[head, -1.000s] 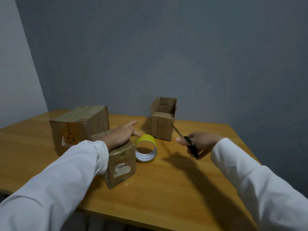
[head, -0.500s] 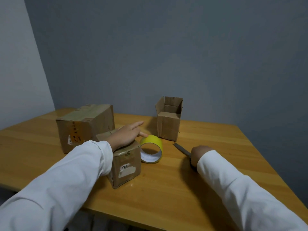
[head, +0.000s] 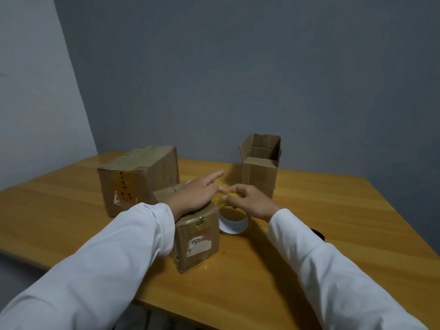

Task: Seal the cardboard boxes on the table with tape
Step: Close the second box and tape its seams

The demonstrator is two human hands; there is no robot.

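Observation:
A small closed cardboard box stands near the table's front. My left hand lies flat on its top with fingers straight. Right beside the box a yellow tape roll stands on edge. My right hand curls over the roll's top and pinches it. A larger taped box sits behind on the left. A narrow box with its top flaps open stands at the back, to the right of the others.
The wooden table ends at a front edge near me and a right edge. A dark object, probably the scissors, peeks out behind my right sleeve. Grey walls close off the back and left.
My right hand put the scissors down on the table and moved left onto the tape roll. My left hand stayed on the small box.

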